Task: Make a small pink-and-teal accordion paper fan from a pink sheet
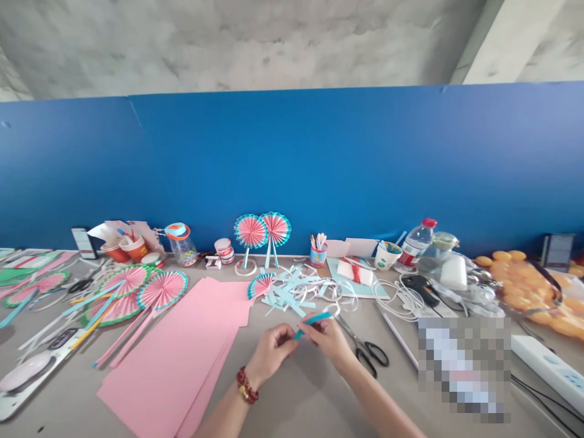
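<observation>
Between my two hands runs a narrow teal paper strip (314,318), held above the grey table (310,401). My left hand (275,347), with a red beaded bracelet (247,385) at the wrist, pinches its lower left end. Fingers of my right hand (326,339) grip the strip nearer its upper right end. Black-handled scissors (365,350) lie just right of my right hand. Beyond both hands sits a pile of pale blue and white paper scraps (292,289), with a small pink and blue pleated paper fan (261,285) at its left edge.
Large pink paper sheets (173,359) lie to the left, beside several pleated fans (162,289). Two finished-looking fans (275,230) stand against the blue partition (292,158). At right are a bottle (418,243), white cables (401,298), a power strip (550,368) and orange bagged items (520,286).
</observation>
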Demonstrator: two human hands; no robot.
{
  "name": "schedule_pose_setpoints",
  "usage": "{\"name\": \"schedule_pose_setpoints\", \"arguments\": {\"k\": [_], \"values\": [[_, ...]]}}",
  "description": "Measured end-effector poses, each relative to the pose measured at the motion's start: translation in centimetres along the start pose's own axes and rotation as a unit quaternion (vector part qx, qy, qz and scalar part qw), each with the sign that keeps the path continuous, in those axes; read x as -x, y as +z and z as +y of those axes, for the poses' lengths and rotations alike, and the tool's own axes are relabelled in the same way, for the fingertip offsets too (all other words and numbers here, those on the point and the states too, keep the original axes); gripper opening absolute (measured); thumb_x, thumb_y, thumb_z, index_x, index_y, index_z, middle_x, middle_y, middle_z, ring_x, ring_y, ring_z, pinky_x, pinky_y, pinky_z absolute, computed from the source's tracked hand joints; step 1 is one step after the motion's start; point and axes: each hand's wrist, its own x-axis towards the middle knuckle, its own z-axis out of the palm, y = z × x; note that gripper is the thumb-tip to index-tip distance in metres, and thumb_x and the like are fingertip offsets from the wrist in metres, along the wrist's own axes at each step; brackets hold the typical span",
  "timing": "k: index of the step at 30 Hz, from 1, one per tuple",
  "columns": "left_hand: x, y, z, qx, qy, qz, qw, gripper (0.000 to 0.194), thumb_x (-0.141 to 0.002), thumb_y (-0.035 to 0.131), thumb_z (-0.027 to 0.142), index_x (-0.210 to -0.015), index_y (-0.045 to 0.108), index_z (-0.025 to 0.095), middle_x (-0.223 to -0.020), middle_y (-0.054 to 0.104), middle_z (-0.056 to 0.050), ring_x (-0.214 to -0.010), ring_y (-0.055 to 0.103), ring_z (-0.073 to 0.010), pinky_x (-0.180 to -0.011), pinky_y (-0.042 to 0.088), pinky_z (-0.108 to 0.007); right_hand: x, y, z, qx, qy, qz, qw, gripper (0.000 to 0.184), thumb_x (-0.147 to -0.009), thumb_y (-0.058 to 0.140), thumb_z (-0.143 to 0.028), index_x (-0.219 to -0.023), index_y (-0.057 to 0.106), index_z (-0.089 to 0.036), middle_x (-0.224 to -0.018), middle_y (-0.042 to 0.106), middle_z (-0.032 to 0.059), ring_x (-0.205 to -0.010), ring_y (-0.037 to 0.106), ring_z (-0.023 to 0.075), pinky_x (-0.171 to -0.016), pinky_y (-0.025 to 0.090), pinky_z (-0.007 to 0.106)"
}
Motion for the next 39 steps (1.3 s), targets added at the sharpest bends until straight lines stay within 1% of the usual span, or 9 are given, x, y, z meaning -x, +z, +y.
{"name": "schedule_pose_setpoints", "arguments": {"k": [2,5,9,11,16,23,28,33,39], "values": [[-0.1,-0.4,-0.3,-0.024,-0.008,0.002,1.000,0.024,-0.078,0.067,0.040,-0.072,0.059,0.017,-0.058,0.054,0.003,-0.054,0.046,-0.0125,-0.056,0.035,-0.025,-0.8,0.2,1.5,-0.045,0.012,0.030,0.998,0.049,-0.074,0.067,-0.064,-0.073,0.071,-0.015,-0.049,0.052,-0.0025,-0.047,0.047,0.0116,-0.047,0.038,0.024],[-0.5,-1.1,-0.5,-0.052,-0.015,0.027,0.998,0.024,-0.077,0.067,0.040,-0.073,0.061,0.017,-0.059,0.057,0.002,-0.054,0.049,-0.0129,-0.056,0.036,-0.025,-1.4,-1.0,3.0,-0.058,0.012,0.076,0.995,0.054,-0.071,0.067,-0.070,-0.069,0.071,-0.016,-0.048,0.052,-0.0011,-0.045,0.045,0.0116,-0.045,0.036,0.024],[-0.8,-1.9,-0.6,-0.056,-0.016,0.068,0.996,0.028,-0.076,0.067,0.044,-0.072,0.061,0.017,-0.059,0.057,0.002,-0.056,0.051,-0.0132,-0.059,0.039,-0.025,-1.8,-3.1,3.8,-0.068,0.013,0.154,0.986,0.056,-0.071,0.065,-0.072,-0.069,0.070,-0.016,-0.053,0.056,0.0005,-0.047,0.045,0.0113,-0.046,0.038,0.024],[-1.0,-2.2,-0.6,-0.040,-0.016,0.082,0.996,0.031,-0.077,0.064,0.049,-0.076,0.061,0.018,-0.062,0.058,0.002,-0.061,0.054,-0.0141,-0.062,0.042,-0.025,-1.9,-3.6,3.9,-0.073,0.013,0.176,0.982,0.054,-0.071,0.067,-0.070,-0.070,0.068,-0.016,-0.056,0.059,0.0008,-0.049,0.046,0.0108,-0.048,0.039,0.024],[-1.4,-2.5,-0.7,-0.006,-0.006,0.124,0.992,0.037,-0.080,0.059,0.056,-0.075,0.058,0.019,-0.068,0.059,0.000,-0.065,0.056,-0.0144,-0.065,0.045,-0.025,-2.0,-3.4,4.0,-0.084,0.003,0.175,0.981,0.054,-0.067,0.072,-0.069,-0.076,0.068,-0.016,-0.064,0.064,0.0016,-0.048,0.048,0.0103,-0.046,0.040,0.023],[-1.8,-3.0,-1.2,0.026,0.022,0.187,0.982,0.036,-0.078,0.063,0.052,-0.069,0.059,0.018,-0.063,0.059,0.000,-0.061,0.054,-0.0140,-0.059,0.044,-0.024,-2.2,-3.3,4.2,-0.069,-0.008,0.184,0.980,0.054,-0.065,0.072,-0.070,-0.068,0.061,-0.018,-0.052,0.052,-0.0034,-0.043,0.044,0.0101,-0.041,0.037,0.023],[-2.0,-3.5,-1.9,0.054,0.030,0.220,0.974,0.037,-0.080,0.062,0.053,-0.073,0.062,0.017,-0.064,0.060,0.000,-0.060,0.055,-0.0134,-0.057,0.042,-0.023,-2.0,-3.5,4.3,-0.051,-0.009,0.205,0.977,0.053,-0.071,0.067,-0.071,-0.076,0.061,-0.019,-0.054,0.051,-0.0038,-0.045,0.044,0.0106,-0.042,0.037,0.023],[-2.1,-3.7,-2.1,0.065,0.030,0.250,0.966,0.039,-0.079,0.060,0.054,-0.071,0.061,0.016,-0.062,0.060,-0.001,-0.057,0.054,-0.0129,-0.054,0.042,-0.023,-1.7,-3.5,4.3,-0.018,-0.013,0.193,0.981,0.049,-0.077,0.063,-0.068,-0.076,0.061,-0.019,-0.050,0.048,-0.0046,-0.044,0.042,0.0108,-0.043,0.034,0.022],[-2.3,-4.3,-2.2,0.038,0.038,0.274,0.960,0.038,-0.077,0.062,0.053,-0.068,0.062,0.017,-0.062,0.059,-0.001,-0.057,0.052,-0.0133,-0.054,0.041,-0.023,-1.7,-3.7,4.8,0.046,-0.013,0.183,0.982,0.046,-0.081,0.058,-0.066,-0.076,0.059,-0.020,-0.047,0.046,-0.0051,-0.044,0.043,0.0120,-0.044,0.034,0.022]]}}
